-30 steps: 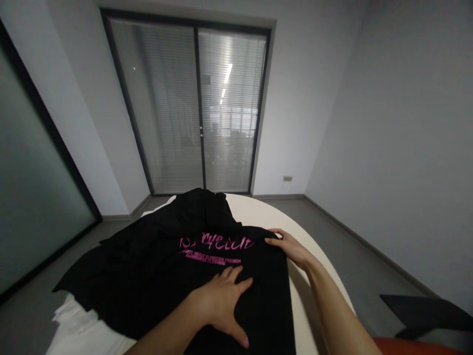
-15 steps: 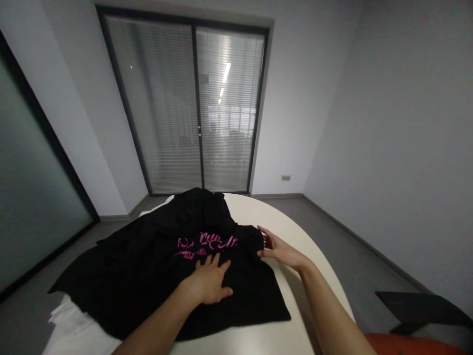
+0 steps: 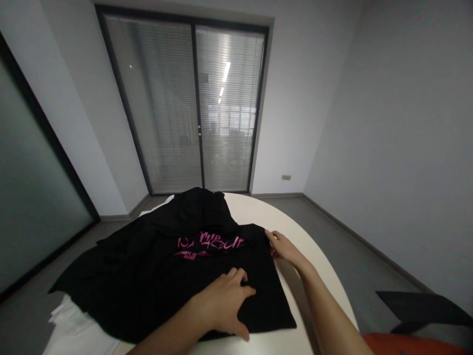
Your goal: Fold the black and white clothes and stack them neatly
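A black T-shirt with pink lettering lies spread over a pale table, bunched up at its far end. My left hand rests on its lower front, fingers slightly bent and apart, thumb stretched out near the hem. At the shirt's right edge, my right hand has its fingers closed on the cloth; the thumb is partly hidden there. White fabric pokes out from under the shirt at the lower left.
The rounded white table curves away on the right side. Beyond it stand a glazed door with blinds and bare walls. A chair with a black part and an orange seat is at the lower right.
My left hand has slid toward me and to the right, off the lettering. My right hand has closed on the shirt's edge, which has shifted slightly right, flattening the print.
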### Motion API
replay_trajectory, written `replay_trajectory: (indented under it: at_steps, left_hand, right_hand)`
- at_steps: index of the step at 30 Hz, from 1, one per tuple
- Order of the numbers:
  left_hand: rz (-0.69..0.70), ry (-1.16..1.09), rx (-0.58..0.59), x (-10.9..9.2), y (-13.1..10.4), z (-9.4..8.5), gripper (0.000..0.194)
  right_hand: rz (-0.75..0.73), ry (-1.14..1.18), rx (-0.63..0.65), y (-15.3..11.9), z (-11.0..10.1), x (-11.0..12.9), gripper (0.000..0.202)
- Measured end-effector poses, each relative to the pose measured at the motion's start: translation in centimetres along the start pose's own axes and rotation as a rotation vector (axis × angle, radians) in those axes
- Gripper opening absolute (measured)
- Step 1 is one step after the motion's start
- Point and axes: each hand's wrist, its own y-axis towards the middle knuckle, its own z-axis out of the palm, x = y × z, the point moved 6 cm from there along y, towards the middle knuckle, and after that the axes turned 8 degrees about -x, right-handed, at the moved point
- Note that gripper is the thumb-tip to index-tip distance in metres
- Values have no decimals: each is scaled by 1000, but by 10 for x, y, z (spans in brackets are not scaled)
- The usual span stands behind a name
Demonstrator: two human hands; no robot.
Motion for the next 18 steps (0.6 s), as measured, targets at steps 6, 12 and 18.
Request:
replay_trajectory:
  at_steps: [6,12,18]
  left_hand:
    - [-7,77,-8,-17,2,3,40]
    - [140,-39,113,-34,3,23,33]
    - [274,-214,268,-44,-1,43,32]
  right_hand:
    - [-359,-153,-43,-9,0,19,42]
    - [-164,-299,112,-9,-6,1,22]
    - [-196,-301,210,-18,-8,3,56]
